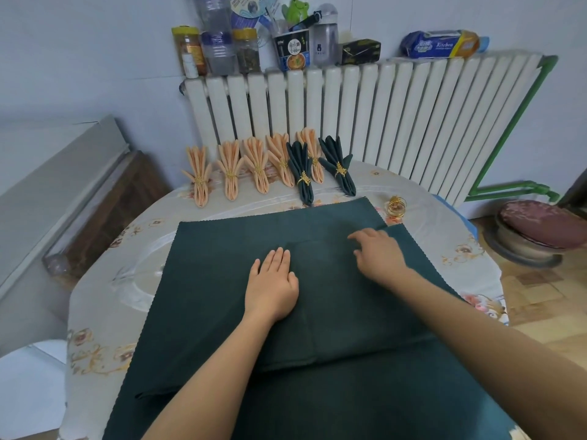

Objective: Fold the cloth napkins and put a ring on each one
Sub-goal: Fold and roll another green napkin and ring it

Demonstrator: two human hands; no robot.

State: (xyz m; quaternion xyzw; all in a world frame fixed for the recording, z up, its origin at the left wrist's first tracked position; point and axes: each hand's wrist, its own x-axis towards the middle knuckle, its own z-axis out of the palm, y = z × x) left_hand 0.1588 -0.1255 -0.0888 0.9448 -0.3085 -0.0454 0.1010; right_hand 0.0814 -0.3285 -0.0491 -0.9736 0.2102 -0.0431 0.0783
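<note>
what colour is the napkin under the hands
Dark green napkin, plain with no pattern; seen in the head view.

Hands (273, 281) flat on green napkin (222, 265)

Five peach napkins (229, 173), two green ringed napkins (302, 171).
</note>
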